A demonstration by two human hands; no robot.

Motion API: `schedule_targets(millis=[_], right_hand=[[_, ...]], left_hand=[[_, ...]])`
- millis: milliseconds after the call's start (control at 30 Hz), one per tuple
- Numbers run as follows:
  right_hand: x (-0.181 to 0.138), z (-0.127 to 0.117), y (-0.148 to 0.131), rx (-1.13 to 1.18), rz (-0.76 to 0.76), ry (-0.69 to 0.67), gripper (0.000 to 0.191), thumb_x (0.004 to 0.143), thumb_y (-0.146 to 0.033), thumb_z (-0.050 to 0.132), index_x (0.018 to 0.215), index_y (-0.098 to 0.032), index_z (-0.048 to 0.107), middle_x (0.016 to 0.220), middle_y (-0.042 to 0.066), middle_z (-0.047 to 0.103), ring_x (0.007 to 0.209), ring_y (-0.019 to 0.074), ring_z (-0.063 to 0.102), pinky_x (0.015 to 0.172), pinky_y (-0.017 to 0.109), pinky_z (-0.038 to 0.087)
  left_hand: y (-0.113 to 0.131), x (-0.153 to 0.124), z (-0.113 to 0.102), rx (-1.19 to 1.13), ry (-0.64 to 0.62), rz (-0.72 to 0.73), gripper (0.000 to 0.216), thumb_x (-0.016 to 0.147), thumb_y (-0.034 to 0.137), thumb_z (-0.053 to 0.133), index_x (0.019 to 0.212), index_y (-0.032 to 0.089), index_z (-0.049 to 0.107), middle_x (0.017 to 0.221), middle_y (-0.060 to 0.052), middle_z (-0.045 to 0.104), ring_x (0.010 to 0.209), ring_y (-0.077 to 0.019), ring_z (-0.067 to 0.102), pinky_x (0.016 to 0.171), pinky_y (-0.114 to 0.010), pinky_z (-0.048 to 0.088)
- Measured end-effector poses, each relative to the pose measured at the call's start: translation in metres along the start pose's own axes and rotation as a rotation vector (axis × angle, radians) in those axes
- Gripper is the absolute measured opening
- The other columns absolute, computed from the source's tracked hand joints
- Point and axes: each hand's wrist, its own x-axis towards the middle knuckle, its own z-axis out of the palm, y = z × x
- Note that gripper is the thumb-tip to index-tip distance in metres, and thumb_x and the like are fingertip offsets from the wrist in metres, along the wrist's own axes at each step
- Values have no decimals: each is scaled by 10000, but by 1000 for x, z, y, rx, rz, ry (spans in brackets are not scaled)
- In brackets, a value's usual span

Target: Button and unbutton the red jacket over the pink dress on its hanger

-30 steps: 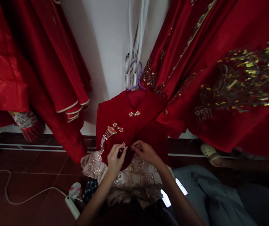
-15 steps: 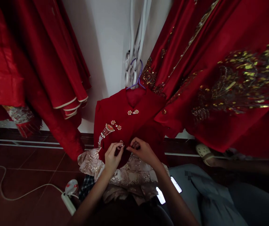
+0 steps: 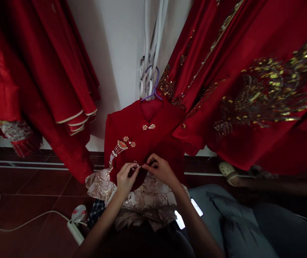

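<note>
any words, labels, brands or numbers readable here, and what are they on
None can be read.
red jacket, pinched by the left hand and right hand: pearl clasps only, no label in view.
lit phone screens: glare, nothing legible.
power strip: too dim to show any marking.

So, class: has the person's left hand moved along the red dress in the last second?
No. The left hand stays just below the fan brooch on the red dress, as before; only the camera has shifted.
</note>
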Motion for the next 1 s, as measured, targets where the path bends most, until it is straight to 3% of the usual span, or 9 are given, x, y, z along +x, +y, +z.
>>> schedule_targets(millis=[300, 467, 867, 1000], right_hand=[[0, 6, -1, 2, 18, 8, 330, 681, -451, 711, 771, -174, 558, 688, 0, 627, 543, 122, 621, 463, 200, 450], [1, 8, 2, -45, -10, 15, 289, 689, -423, 710, 762, -182, 568, 712, 8, 652, 608, 143, 647, 508, 212, 468], [5, 13, 4, -110, -72, 96, 154, 726, -305, 680, 748, -193, 578, 726, 10, 676, 667, 150, 666, 575, 222, 481], [4, 11, 1, -43, -37, 99, 199, 723, -348, 687, 748, -186, 576, 716, 14, 675, 646, 157, 673, 559, 224, 484]], left_hand=[[3, 0, -1, 24, -14, 12, 141, 806, 216, 598, 936, 183, 640, 813, -24, 680, 660, -102, 629, 594, -200, 498], [1, 2, -1, -29, -8, -63, 157, 792, 215, 612, 942, 180, 639, 762, -3, 686, 571, -81, 583, 532, -185, 459], [2, 2, -3, -97, -56, -97, 224, 777, 230, 629, 997, 188, 626, 837, -21, 697, 688, -109, 625, 567, -198, 468], [2, 2, -1, -99, -35, -107, 167, 791, 223, 608, 951, 188, 644, 793, -10, 688, 608, -90, 592, 527, -192, 451]])
